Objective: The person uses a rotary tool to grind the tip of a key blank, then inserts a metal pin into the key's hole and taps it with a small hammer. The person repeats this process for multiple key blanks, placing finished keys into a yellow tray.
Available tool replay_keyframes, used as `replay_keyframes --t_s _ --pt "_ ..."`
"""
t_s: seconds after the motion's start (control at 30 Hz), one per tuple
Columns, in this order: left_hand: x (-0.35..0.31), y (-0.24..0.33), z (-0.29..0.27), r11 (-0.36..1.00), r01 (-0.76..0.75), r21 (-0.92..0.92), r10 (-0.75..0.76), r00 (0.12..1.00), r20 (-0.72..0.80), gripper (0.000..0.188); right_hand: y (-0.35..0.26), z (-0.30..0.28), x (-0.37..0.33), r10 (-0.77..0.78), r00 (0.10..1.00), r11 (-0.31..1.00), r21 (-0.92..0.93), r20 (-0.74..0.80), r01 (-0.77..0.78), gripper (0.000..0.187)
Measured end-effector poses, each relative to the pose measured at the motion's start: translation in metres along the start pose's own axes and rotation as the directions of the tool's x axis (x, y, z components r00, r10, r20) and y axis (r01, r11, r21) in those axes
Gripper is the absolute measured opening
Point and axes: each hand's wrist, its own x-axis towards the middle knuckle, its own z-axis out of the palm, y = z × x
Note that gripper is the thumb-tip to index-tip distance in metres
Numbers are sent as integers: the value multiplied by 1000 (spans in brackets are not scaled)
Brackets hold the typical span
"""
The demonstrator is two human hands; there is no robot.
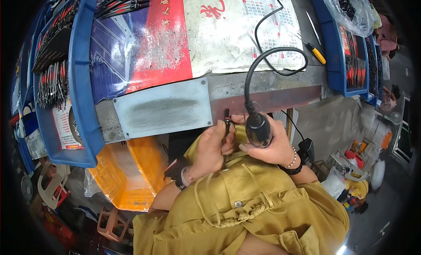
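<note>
My left hand (209,150) is closed with thumb and fingers pinched round a slim black piece (227,116) that has a touch of red and stands upright above the fingertips. Beside it, my right hand (277,145) wraps round a black corded hand tool (258,131), its thick cable rising from the top. The right fingertips come up close to the slim piece; whether they touch it cannot be made out. The tool's working end is hidden by the hand. Both hands are held in front of my body at the near edge of the workbench (226,84).
A metal plate (162,108) lies at the bench edge. Blue bins (83,119) of slim black-and-red pieces stand at left, another blue bin (337,75) at right. A yellow-handled knife (316,54) lies near it. The black cable (289,49) loops over the bench. An orange crate (127,178) stands below left.
</note>
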Motion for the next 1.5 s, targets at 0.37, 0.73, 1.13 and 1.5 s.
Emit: replay_keyframes --t_s 0.37,0.73,1.13,1.5 --pt "-1 4 7 998 10 56 -6 998 -57 39 -9 0 -5 28 995 981 -193 95 -9 57" --pt "-4 -6 2 962 -162 221 163 986 13 30 -14 -6 -1 109 986 993 65 -124 -102 48" --pt "-7 5 5 967 -89 239 91 996 -1 20 -11 -8 35 79 997 993 -88 15 -77 45" --pt "-7 4 7 967 -51 249 57 998 -19 20 -15 -19 20 -37 995 982 -186 -91 19 54"
